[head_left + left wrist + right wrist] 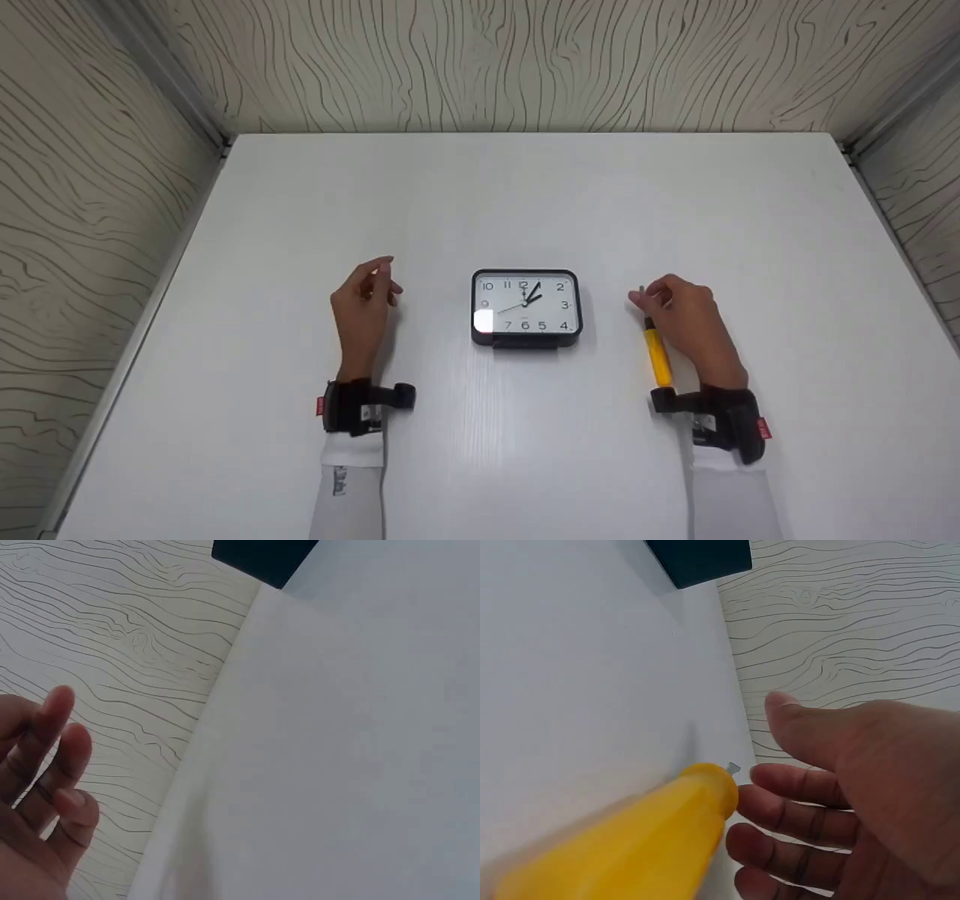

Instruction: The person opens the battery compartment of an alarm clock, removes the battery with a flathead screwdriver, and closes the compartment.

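A black-framed desk clock [525, 304] with a white dial lies face up between the two hands. Its dark edge [262, 559] shows at the top of the left wrist view. To the left of the clock, my left hand [365, 307] has loosely bent fingers and holds nothing. On the right, my right hand [686, 319] is beside a yellow-handled tool [658, 358], which looks like a screwdriver. In the right wrist view the thumb is apart from the yellow handle [645, 840], and the fingers are loosely bent close to its end; whether they touch it I cannot tell.
Everything rests on a white table [517, 202]. Wood-patterned panels [517, 67] stand behind it and at both sides, with grey metal rails in the corners. Each wrist wears a black camera strap [352, 407].
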The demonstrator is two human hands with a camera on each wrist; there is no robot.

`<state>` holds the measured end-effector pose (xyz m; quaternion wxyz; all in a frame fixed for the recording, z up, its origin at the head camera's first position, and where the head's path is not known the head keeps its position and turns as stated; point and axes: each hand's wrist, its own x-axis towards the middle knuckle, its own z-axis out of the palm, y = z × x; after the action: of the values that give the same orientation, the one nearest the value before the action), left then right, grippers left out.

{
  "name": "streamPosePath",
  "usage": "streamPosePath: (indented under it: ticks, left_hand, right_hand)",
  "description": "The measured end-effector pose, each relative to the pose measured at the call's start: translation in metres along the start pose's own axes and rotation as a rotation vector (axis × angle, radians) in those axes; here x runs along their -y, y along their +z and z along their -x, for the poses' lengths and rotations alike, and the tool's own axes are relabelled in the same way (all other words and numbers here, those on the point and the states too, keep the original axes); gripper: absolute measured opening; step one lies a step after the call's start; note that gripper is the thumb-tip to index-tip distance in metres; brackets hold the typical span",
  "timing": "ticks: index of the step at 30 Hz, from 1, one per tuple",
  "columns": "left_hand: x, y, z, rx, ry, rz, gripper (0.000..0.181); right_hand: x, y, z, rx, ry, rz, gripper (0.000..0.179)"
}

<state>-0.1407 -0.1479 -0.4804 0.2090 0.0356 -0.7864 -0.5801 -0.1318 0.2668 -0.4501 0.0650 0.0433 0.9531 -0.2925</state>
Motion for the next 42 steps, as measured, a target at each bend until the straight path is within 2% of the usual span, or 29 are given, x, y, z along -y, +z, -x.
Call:
streamPosePath:
  ticks: [3, 7, 10, 15, 20, 29, 35, 42]
  left_hand:
    - [-0.001, 0.006, 0.0, 0.025, -0.059, 0.028, 0.024]
    - [-0.004, 0.014, 0.002, 0.082, -0.119, 0.057, 0.026]
    - [-0.005, 0.02, 0.004, 0.127, -0.143, 0.064, 0.026]
    - [-0.008, 0.025, 0.007, 0.179, -0.144, 0.027, 0.026]
    - [-0.011, 0.023, 0.006, 0.165, -0.149, 0.003, 0.025]
    - [-0.009, 0.022, 0.01, 0.168, -0.211, -0.039, 0.022]
    - [-0.007, 0.024, 0.013, 0.171, -0.237, -0.038, 0.022]
    - [-0.005, 0.025, 0.012, 0.185, -0.227, 0.007, 0.025]
  right_hand:
    - [0.0, 0.001, -0.002, 0.061, 0.028, 0.014, 0.047]
    - [-0.001, 0.002, -0.002, 0.096, 0.041, 0.023, 0.036]
    - [-0.001, 0.002, -0.002, 0.099, 0.036, 0.02, 0.031]
    - [-0.002, 0.003, -0.001, 0.069, 0.025, 0.019, 0.03]
    - [-0.003, 0.006, -0.002, 0.052, 0.031, -0.002, 0.031]
    - [-0.003, 0.011, -0.005, 0.061, 0.039, -0.014, 0.03]
    - [-0.005, 0.011, -0.004, 0.068, 0.045, -0.02, 0.031]
    - [-0.007, 0.013, -0.009, 0.049, 0.026, -0.003, 0.029]
